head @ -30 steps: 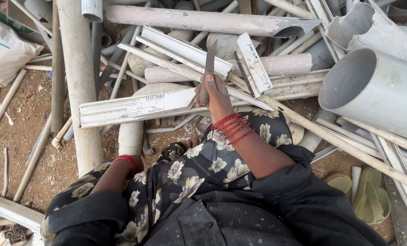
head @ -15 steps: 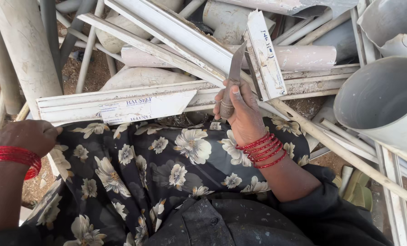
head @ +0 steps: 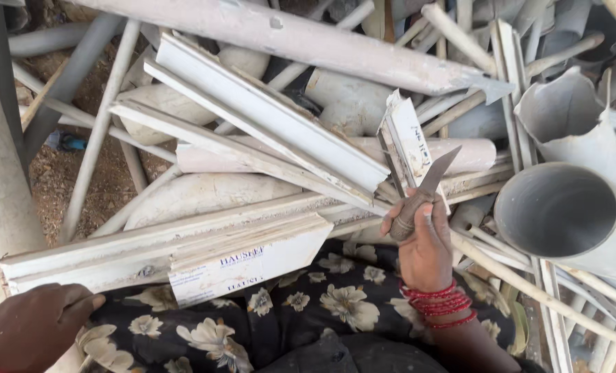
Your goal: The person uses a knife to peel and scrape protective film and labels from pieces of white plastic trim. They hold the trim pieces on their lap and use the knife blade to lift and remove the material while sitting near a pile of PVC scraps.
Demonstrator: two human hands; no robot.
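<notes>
Seen from above, two hands work over a heap of white plastic pipes and trim, too many to count. The right hand (head: 426, 250), wearing red bangles (head: 437, 302), is clamped on one knife (head: 424, 195), blade pointing up and far. The left hand (head: 32, 333), near left, rests fingers loosely curled against the end of one long flat white strip (head: 177, 259) lying across a floral-clothed lap (head: 308, 311). One wide grey pipe (head: 563, 211) opens at right.

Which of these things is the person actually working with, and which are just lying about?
In use:
- knife gripped in right hand
- long white plastic strip across the lap, by left hand

Lying about:
- wide grey pipe
- long pipe on top
- thin rods
</notes>
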